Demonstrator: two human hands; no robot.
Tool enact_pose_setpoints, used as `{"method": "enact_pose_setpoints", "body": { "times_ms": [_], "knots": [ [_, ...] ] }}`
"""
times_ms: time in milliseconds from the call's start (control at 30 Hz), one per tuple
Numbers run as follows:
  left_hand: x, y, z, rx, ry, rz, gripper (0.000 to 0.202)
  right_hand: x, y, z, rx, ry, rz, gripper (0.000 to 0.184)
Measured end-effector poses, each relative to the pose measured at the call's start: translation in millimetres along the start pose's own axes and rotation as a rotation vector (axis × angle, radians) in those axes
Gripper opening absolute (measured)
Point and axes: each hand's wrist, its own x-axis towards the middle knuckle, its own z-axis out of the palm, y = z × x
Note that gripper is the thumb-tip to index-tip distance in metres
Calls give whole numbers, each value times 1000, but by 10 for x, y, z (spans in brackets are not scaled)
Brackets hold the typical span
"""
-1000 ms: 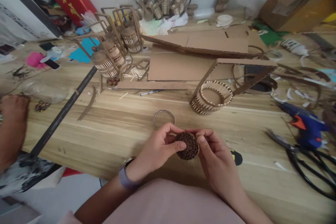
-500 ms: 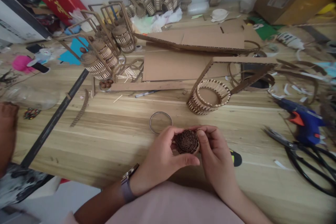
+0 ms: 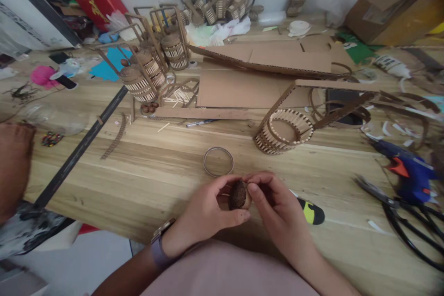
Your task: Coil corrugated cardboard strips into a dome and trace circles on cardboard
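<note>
Between my hands is a small round brown piece [image 3: 237, 195] with a rough, holed face like coiled corrugated cardboard and a paler side. My left hand [image 3: 211, 203] holds it between thumb and fingers. At its right edge the thumb and forefinger of my right hand [image 3: 274, 199] pinch it; whether they grip anything more is hidden. Just beyond my fingers a thin ring [image 3: 218, 162] lies flat on the wooden table [image 3: 166, 162]. Further right stands a slatted basket [image 3: 277, 136] with a tall cardboard handle. Beside my right hand lies a black and yellow tool handle [image 3: 313, 212].
At right are large scissors [image 3: 391, 203] and a blue glue gun [image 3: 409, 166]. Cardboard sheets [image 3: 239, 85] lie behind. Several finished baskets [image 3: 138, 84] stand back left, near a black strip [image 3: 83, 143]. Another person's arm [image 3: 15, 166] rests at the left edge.
The round piece has turned in my hands, from its holed face showing fully to a more side-on view. The whole scene has shifted slightly right as the head camera moved.
</note>
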Motion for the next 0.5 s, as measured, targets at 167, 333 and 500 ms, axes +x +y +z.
{"method": "enact_pose_setpoints", "body": {
  "times_ms": [167, 333, 500],
  "knots": [
    [-109, -152, -110, -42, 11, -24, 60, 154, 1, -14, -145, -262, -42, 19],
    [-201, -168, -283, -4, 75, -79, 60, 414, 192, -22, -487, -320, -305, 18],
    [-280, -59, -449, 29, 88, -35, 58, 530, 369, 122, -662, -368, -468, 20]
  ]
}}
